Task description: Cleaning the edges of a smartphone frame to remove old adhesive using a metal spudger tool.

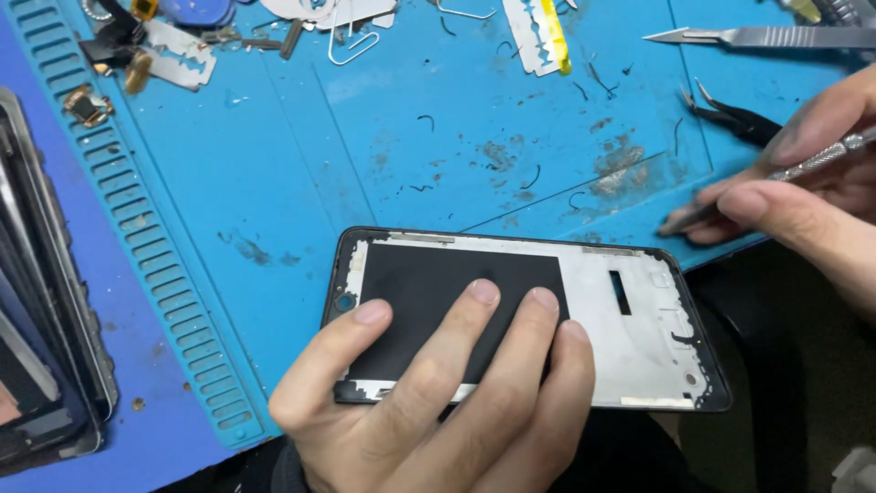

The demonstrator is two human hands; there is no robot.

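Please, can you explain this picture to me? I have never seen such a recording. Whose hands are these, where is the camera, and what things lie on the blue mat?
There is no machine here: a person works with two bare hands. The one picture comes from a camera worn on the person's head, looking down.

The left hand holds a phone frame, a thin black-edged shell with a dark panel and a pale metal inside, at the near edge of the blue mat. The right hand holds a thin metal tool like a pen; its tip is blurred.

On the mat lie a scalpel, black tweezers, razor blades, a paper clip, and small dark scraps. At the left edge lie other phone parts.
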